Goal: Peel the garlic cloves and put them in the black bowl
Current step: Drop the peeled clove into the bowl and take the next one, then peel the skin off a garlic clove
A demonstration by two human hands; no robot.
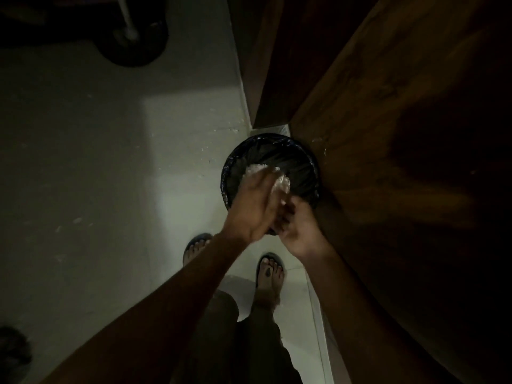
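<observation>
From the head view, a round bin (270, 173) lined with a black bag stands on the pale floor (110, 162) against a wooden cabinet (388, 120); white garlic skins (253, 169) lie heaped inside. Both hands meet over its near rim. The left hand (253, 206) lies flat, fingers straight, against the skins. The right hand (297, 231) curls beneath; what it holds is blurred. No cloves can be made out. Sandalled feet (270, 273) stand below.

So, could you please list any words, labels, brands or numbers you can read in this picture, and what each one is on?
None: no readable text shows anywhere.
The bin with its black liner has no visible label.
The sandals show no readable brand in this dim light.
The wooden cabinet and floor carry no writing.
</observation>
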